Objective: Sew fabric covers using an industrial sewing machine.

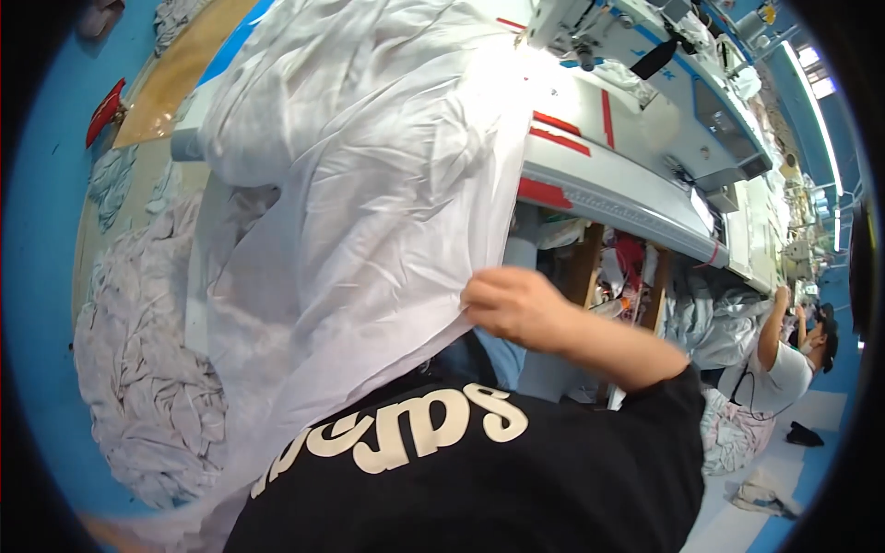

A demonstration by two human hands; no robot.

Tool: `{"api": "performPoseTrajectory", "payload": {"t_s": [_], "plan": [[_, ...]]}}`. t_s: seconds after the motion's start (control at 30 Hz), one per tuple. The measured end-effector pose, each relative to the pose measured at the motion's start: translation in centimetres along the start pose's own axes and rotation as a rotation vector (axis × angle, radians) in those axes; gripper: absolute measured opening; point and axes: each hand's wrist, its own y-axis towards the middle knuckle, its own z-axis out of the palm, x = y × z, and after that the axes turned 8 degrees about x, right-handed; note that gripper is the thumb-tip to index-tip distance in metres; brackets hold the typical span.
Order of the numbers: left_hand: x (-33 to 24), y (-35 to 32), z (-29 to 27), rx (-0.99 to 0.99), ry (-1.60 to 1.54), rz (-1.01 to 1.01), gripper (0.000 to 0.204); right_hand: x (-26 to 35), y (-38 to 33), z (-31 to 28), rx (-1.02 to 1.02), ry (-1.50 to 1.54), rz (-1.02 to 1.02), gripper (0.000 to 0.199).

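White, thin and softly sheened, a large cloth is seen in the head view, spread from the sewing bench at the top down across the front of the person's black T-shirt and on toward the lower left corner. Its upper part is gathered into deep, rounded folds; lower down it is pulled flatter, with fine creases fanned out from the point where it is gripped. Its right edge is drawn nearly straight, and by the lamp-lit spot under the sewing machine the weave is washed out by glare.

The cloth's edge is pinched by the right hand, its fingers curled in and its knuckles turned up. The left hand is shown only as a blurred patch beside the cloth at the lower left rim; whether anything is grasped by it cannot be told.

The bench is smooth and pale, marked with strips of red tape and edged by a rounded grey front. Beneath it, bundled fabrics are kept between wooden uprights. To the left of the cloth, a heap of crumpled, greyish-pink fabric is piled in dense, matte wrinkles.
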Motion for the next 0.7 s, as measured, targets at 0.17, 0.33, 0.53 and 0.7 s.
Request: {"api": "performPoseTrajectory", "payload": {"t_s": [0.17, 0.33, 0.53, 0.7], "plan": [[-25.7, 10.3, 9.3, 0.107, -1.02, -0.068, 0.026, 1.0, -5.1, 5.6, -0.122, 0.097, 0.215, 0.013], [-58.4, 22.1, 6.9, 0.145, -1.316, 0.367, 0.022, 1.6, -5.2, 7.0, -0.401, 0.094, 0.176, 0.014], [-68.4, 25.6, 12.1, 0.163, -1.026, 0.27, 0.023, 0.1, -5.0, 7.8, -0.375, 0.384, 0.234, 0.013], [-70.3, 30.2, 13.7, 0.188, -1.098, 0.299, 0.022, -3.9, -4.2, 6.2, -0.361, 0.478, 0.184, 0.014]]}}
